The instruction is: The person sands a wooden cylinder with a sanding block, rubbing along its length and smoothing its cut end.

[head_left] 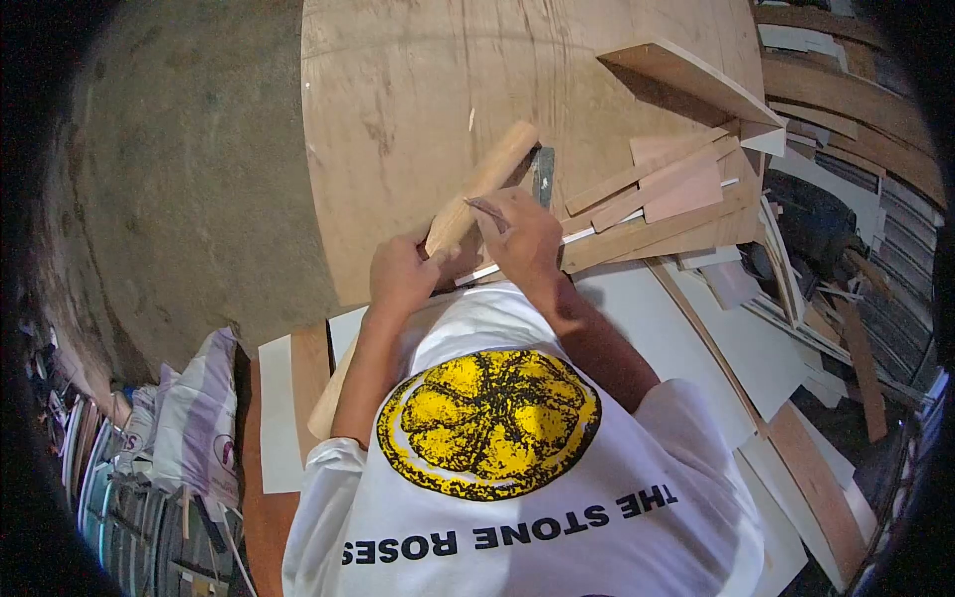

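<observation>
A rounded, light-coloured wooden pole [487, 177] slants across the front of the plywood sheet [398, 119]. My left hand [406, 274] is closed round it close to my body. My right hand [525, 239] is closed just to the right of the pole, its fingers round a slender brown pointed piece [487, 210] whose tip lies against the wood. I cannot make out its kind. A flat dark-grey strip [542, 175] shows just beyond my right hand; whether it is held is hidden. A thin white strip [479, 273] lies below my hands.
Several wood offcuts [686, 184] are piled at the right of the plywood, with a board standing on edge [686, 82] behind them. White panels [686, 338] lie at my right side. At the lower left a white sack [204, 418] stands near stacked metal strips. Concrete floor [199, 169] extends at left.
</observation>
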{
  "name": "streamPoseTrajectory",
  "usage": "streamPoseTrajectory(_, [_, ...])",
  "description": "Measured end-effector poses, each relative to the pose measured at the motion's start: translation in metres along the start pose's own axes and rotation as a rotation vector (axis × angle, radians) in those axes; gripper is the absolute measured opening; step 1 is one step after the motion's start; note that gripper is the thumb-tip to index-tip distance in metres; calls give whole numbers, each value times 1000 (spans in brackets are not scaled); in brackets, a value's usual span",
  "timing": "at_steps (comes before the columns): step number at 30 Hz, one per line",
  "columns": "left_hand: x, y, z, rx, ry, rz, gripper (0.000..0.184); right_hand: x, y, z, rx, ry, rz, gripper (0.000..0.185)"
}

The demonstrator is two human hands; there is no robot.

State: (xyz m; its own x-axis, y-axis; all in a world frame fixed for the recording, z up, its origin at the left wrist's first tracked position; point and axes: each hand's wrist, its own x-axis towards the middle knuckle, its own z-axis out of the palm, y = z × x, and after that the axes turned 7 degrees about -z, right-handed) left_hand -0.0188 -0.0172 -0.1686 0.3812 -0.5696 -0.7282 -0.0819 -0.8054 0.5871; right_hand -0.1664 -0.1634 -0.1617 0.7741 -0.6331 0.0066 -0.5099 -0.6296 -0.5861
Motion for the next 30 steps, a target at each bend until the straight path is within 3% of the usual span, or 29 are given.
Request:
streamPoseTrajectory(2, [-2, 0, -2, 17, 13, 3, 53, 4, 11, 2, -79, -29, 10, 17])
streamPoseTrajectory(5, [-1, -5, 5, -7, 32, 40, 53, 32, 44, -3, -231, 24, 197, 19])
streamPoseTrajectory(8, [4, -14, 12, -26, 41, 54, 54, 23, 36, -4, -137, -2, 74, 25])
streamPoseTrajectory(11, [3, -10, 7, -27, 30, 27, 54, 5, 2, 1, 102, 17, -28, 19])
streamPoseTrajectory(14, [-4, -2, -4, 34, 21, 1, 54, 9, 10, 1, -2, -59, 49, 19])
streamPoseTrajectory(17, [-2, -5, -3, 2, 20, 20, 53, 34, 26, -1, -243, -64, 285, 20])
streamPoseTrajectory(20, [-2, -7, -2, -25, 35, 20, 53, 40, 17, -9, -258, -54, 320, 19])
streamPoseTrajectory(23, [2, -9, -1, 1, 32, 23, 53, 12, 13, 5, 23, -2, -86, 18])
streamPoseTrajectory(26, [-4, -3, -7, -1, 28, 46, 53, 7, -1, -1, 41, -84, -4, 18])
streamPoseTrajectory(30, [-3, 0, -2, 0, 15, 41, 53, 28, 19, -10, -202, -44, 120, 20])
